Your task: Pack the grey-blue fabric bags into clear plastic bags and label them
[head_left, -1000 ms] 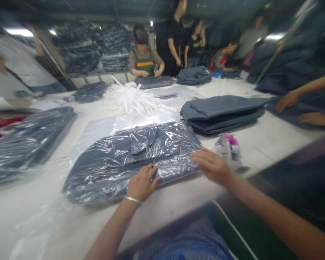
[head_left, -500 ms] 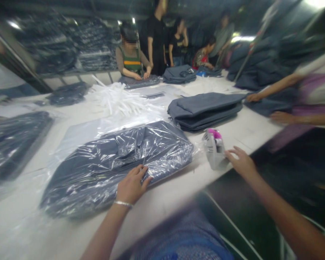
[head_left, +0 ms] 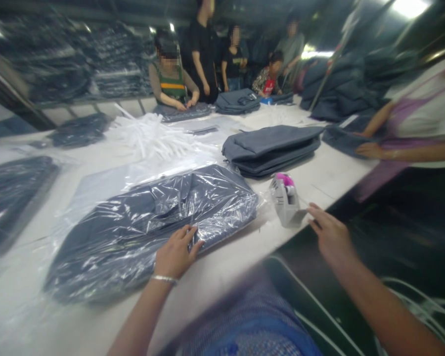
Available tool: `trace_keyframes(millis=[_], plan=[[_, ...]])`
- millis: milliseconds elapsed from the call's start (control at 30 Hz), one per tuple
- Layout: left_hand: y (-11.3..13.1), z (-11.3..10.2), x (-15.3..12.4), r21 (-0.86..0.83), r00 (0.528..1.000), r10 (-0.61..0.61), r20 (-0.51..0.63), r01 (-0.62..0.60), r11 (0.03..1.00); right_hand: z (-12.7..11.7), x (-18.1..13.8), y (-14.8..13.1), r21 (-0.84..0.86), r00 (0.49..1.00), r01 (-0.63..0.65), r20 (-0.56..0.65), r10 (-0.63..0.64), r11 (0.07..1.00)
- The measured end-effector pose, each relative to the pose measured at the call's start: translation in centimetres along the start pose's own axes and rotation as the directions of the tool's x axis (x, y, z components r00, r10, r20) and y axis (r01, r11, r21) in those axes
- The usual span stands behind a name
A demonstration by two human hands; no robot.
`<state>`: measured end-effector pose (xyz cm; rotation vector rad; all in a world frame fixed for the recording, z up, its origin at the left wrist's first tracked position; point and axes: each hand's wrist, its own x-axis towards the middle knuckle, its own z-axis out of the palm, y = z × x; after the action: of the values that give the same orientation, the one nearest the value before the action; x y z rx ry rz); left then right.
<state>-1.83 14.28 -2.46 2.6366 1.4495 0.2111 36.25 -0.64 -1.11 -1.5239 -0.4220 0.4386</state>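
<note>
A folded grey-blue garment in a clear plastic bag lies on the white table in front of me. My left hand, with a silver bangle on the wrist, rests on the bag's near edge, fingers lying flat on the plastic. My right hand is at the table's edge, its fingertips reaching the base of a grey tape dispenser with a pink roll. The fingers look slightly curled and hold nothing that I can see.
A stack of folded grey garments lies beyond the dispenser. White plastic strips are heaped mid-table, more bagged garments lie at the left. A person's arms work at the right; several people stand at the far end.
My right hand left the bagged garment and moved right to the tape dispenser. My left hand stayed on the bag's edge. The view swung to the right.
</note>
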Motion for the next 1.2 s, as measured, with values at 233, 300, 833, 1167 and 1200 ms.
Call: trace_keyframes(millis=[233,300,833,1167,1200], plan=[[-0.1,0.0,-0.1,0.007,1.000,0.010,-0.020,-0.010,1.000,-1.1,-2.8,5.1,-0.045,0.976,-0.154,0.146,0.159,0.987],[0.0,0.0,-0.1,0.001,1.000,0.012,-0.025,-0.012,1.000,-1.2,-2.1,6.5,-0.139,0.988,-0.096,0.109,0.111,0.986],[0.5,-0.4,-0.2,0.038,1.000,-0.001,0.006,0.001,0.999,0.5,0.8,-7.7,-0.141,0.107,0.985,0.951,-0.290,-0.098],[1.0,0.2,-0.5,-0.026,0.998,-0.035,-0.051,0.034,0.999,17.3,3.7,-9.5,0.278,-0.258,0.945,0.957,0.131,-0.170],[1.1,0.2,-0.6,-0.028,0.998,-0.038,-0.052,0.037,0.999,18.6,4.0,-9.2,0.284,-0.254,0.943,0.950,0.179,-0.172]])
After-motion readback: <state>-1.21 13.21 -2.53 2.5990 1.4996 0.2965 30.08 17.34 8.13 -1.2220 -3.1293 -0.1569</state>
